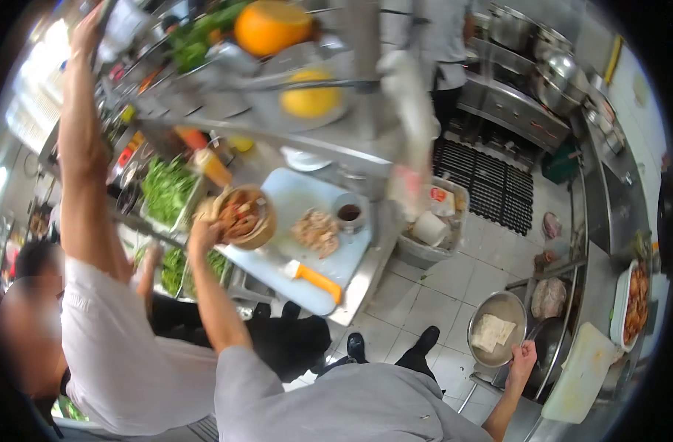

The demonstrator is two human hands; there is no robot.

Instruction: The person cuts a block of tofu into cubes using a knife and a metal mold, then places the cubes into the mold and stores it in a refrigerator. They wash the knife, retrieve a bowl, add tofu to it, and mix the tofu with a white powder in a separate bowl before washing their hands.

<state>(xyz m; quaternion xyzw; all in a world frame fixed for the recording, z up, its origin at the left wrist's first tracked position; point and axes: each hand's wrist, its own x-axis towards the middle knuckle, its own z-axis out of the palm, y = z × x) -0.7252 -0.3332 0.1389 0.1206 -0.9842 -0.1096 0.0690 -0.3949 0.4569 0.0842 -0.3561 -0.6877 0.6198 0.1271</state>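
My left hand (205, 238) grips the rim of a round tan bowl (263, 233) filled with reddish-brown food pieces (241, 214). This bowl is over the left edge of a pale blue cutting board (292, 185). On the board lie a pile of chopped, cooked-looking meat (316, 232), a knife with an orange handle (319, 282) and a small cup of dark liquid (348, 213). Down at the right, my right hand (521, 362) holds a metal bowl (494, 362) by its rim. Flat whitish pieces (492, 332) lie inside it.
A co-worker's raised arm (85, 132) and white sleeve (101, 309) are close on my left. Above the board runs a metal shelf (314, 141). A lined bin (408, 251) stands past the counter's end. At right are a white cutting board (578, 375) and a dish of browned food (636, 304).
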